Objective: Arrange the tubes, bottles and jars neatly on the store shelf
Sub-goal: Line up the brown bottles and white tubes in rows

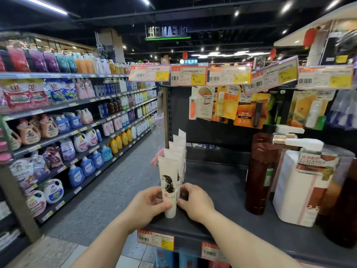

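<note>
A white tube (168, 182) printed with a black long-haired figure stands cap-down at the front left corner of the dark grey shelf (218, 192). My left hand (146, 206) grips its lower part from the left, thumb across the front. My right hand (195, 202) holds it from the right, fingers curled behind it. A row of several matching white tubes (178, 149) stands upright directly behind it, running toward the back of the shelf.
On the right of the shelf stand a brown bottle (259, 176) and a white pump bottle (301, 182) with a brown label. Price tags (188, 75) hang overhead with carded items below. An aisle with detergent shelves (63, 120) runs along the left.
</note>
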Tool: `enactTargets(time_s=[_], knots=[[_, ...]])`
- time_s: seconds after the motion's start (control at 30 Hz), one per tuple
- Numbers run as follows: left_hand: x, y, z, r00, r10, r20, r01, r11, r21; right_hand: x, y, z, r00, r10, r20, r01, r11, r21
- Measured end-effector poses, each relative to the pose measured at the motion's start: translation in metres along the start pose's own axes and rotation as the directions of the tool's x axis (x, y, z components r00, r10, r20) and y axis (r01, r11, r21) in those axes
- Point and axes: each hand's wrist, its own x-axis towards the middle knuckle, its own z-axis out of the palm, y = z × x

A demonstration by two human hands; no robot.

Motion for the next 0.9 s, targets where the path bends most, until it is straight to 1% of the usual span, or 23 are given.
enactTargets(time_s=[0.17,0.27,0.37,0.43,0.47,0.53,0.57,0.6,0.63,0.7,0.73,0.8,0.9], knots=[[0.0,0.0,0.0,1.0,-0.012,-0.001,0.012,1.0,0.002,0.001,0.001,-0.002,1.0,-0.009,0.013,0.009,1.0,0.012],[-0.001,-0.001,-0.002,0.999,-0.039,-0.005,0.039,0.999,-0.01,-0.001,0.003,-0.004,0.999,-0.013,0.034,0.011,0.998,0.058],[-0.002,-0.001,-0.003,0.997,-0.08,-0.007,0.08,0.997,-0.022,-0.009,0.004,-0.011,0.998,-0.043,0.046,0.038,0.994,0.106],[-0.009,0.002,-0.005,0.995,-0.095,-0.033,0.095,0.995,-0.01,-0.019,0.004,-0.018,0.997,-0.068,0.048,0.062,0.993,0.103],[-0.013,0.006,-0.007,0.993,-0.082,-0.09,0.083,0.996,0.018,-0.026,0.005,-0.023,0.996,-0.077,0.044,0.071,0.992,0.108],[-0.025,0.017,-0.01,0.96,-0.006,-0.279,0.019,0.999,0.045,-0.042,0.007,-0.036,0.997,-0.079,0.013,0.076,0.984,0.162],[-0.031,0.024,-0.01,0.931,0.037,-0.362,-0.034,0.999,0.016,-0.05,0.008,-0.044,0.997,-0.068,-0.019,0.071,0.976,0.207],[-0.037,0.032,-0.008,0.91,0.072,-0.407,-0.094,0.995,-0.034,-0.059,0.011,-0.051,0.997,-0.048,-0.06,0.062,0.966,0.252],[-0.041,0.042,-0.001,0.904,0.103,-0.414,-0.153,0.984,-0.089,-0.066,0.013,-0.059,0.995,-0.027,-0.101,0.055,0.955,0.293],[-0.042,0.059,0.021,0.92,0.164,-0.356,-0.244,0.95,-0.193,-0.082,0.019,-0.072,0.989,0.005,-0.144,0.046,0.936,0.35],[-0.04,0.066,0.037,0.932,0.183,-0.312,-0.258,0.941,-0.218,-0.089,0.022,-0.077,0.99,0.012,-0.141,0.041,0.93,0.366],[-0.029,0.073,0.069,0.953,0.192,-0.234,-0.24,0.95,-0.199,-0.1,0.03,-0.089,0.994,0.018,-0.109,0.023,0.929,0.369],[-0.004,0.071,0.114,0.976,0.146,-0.161,-0.173,0.971,-0.163,-0.116,0.05,-0.112,0.995,0.046,-0.083,-0.015,0.937,0.349]])
